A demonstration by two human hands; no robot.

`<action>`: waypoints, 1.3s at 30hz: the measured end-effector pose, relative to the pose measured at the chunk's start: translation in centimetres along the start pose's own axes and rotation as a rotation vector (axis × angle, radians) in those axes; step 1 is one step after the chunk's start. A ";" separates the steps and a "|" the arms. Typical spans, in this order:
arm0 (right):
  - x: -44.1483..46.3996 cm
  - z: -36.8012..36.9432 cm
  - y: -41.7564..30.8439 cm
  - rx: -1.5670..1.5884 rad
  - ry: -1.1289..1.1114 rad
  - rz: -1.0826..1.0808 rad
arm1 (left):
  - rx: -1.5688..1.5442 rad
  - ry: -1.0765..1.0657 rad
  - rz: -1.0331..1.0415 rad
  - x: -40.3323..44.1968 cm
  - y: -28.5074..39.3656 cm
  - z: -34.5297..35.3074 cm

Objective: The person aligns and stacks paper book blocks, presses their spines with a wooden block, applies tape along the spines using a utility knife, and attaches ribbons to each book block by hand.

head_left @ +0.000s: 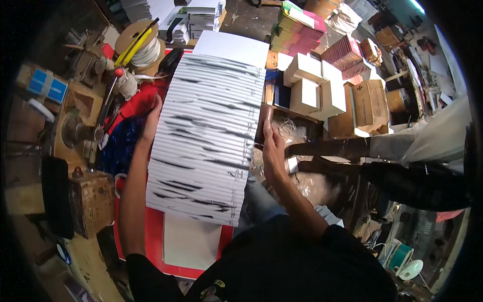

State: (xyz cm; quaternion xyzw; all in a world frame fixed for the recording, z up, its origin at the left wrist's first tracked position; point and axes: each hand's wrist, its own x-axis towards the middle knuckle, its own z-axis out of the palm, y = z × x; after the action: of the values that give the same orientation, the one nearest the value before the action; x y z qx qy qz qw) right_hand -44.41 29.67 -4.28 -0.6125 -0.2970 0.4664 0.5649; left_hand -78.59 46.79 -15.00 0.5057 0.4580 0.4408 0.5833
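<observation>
A long stack of folded paper sections (206, 131) with black streaks along the edges fills the middle of the view. A plain white sheet (231, 48) covers its far end. My left hand (153, 118) presses flat against the stack's left side, and my right hand (271, 143) presses against its right side, fingers pointing away from me. Together they grip the stack between them. Part of my left fingers is hidden behind the paper. Below the near end lie a red board (154, 236) and a pale sheet or board (191, 241).
Left stand a spool of white cord (146, 50), a machine with a red-knobbed lever (118, 73) and a wooden box (93, 201). Right are white paper blocks (307, 95), a cardboard box (370, 105) and piled pink-and-green booklets (299, 30). More paper stacks (201, 17) stand at the back.
</observation>
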 end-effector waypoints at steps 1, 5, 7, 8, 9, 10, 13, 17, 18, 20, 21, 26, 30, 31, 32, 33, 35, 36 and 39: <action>-0.5 -0.3 -0.2 0.030 -0.007 0.065 | -0.213 -0.062 -0.242 -3.7 8.6 4.0; -1.9 -1.8 -2.6 -0.016 0.144 -0.226 | 0.078 -0.094 -0.142 -6.1 10.6 3.6; -2.2 -1.2 -6.2 -0.196 0.165 -0.462 | 0.498 -0.024 0.157 -6.7 12.2 5.6; -2.5 -0.4 -7.3 -0.295 0.206 -0.591 | 0.911 0.060 0.456 -7.2 13.3 7.2; -2.6 0.0 -7.3 -0.460 0.252 -0.763 | 1.168 0.029 0.493 -7.9 14.4 9.2; -2.4 0.4 -7.3 -0.624 0.300 -0.939 | 1.426 0.001 0.529 -8.8 15.2 10.8; -2.2 1.0 -7.4 -0.878 0.082 -0.662 | 1.484 -0.012 0.522 -10.3 13.1 12.3; -1.7 0.9 -8.9 -0.763 0.143 -0.654 | 1.478 -0.048 0.491 -10.3 13.8 12.4; -1.8 1.0 -8.7 -0.701 0.162 -0.737 | 1.480 -0.045 0.487 -10.2 13.8 12.4; -1.8 0.8 -7.0 -1.085 -0.023 -0.756 | 1.450 -0.045 0.492 -10.3 13.8 12.4; -2.0 0.7 -6.2 -1.005 -0.023 -0.457 | 1.467 -0.040 0.497 -10.2 13.6 12.4; -0.8 0.0 -8.7 -0.749 0.071 -0.593 | 1.388 -0.066 0.459 -10.2 14.0 11.1; -3.3 0.7 -8.3 -0.722 0.155 -0.799 | 1.380 -0.028 0.386 -12.3 14.2 10.5; -3.4 0.7 -7.3 -0.948 0.048 -0.637 | 1.397 -0.015 0.452 -12.3 13.9 10.4; -3.0 0.5 -6.5 -1.165 -0.060 -0.470 | 1.393 -0.028 0.446 -12.1 13.8 10.3; -2.2 0.2 -5.3 -1.107 -0.015 -0.568 | 1.372 -0.034 0.472 -12.4 13.6 10.2; -2.6 0.0 -7.6 -0.974 -0.096 -0.534 | 1.373 -0.006 0.522 -12.2 13.7 10.3; -3.7 -0.1 -7.7 -0.874 -0.055 -0.561 | 1.373 -0.016 0.517 -12.4 13.5 10.2; -8.0 -0.4 -5.5 -0.908 -0.008 -0.626 | 1.340 0.027 0.543 -12.2 13.2 10.1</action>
State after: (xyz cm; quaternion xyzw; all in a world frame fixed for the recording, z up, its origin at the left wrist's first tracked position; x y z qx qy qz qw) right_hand -46.25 23.41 2.87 -0.6752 -0.6384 0.1033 0.3546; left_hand -71.67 34.28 -0.13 0.8451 0.4953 0.2011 0.0121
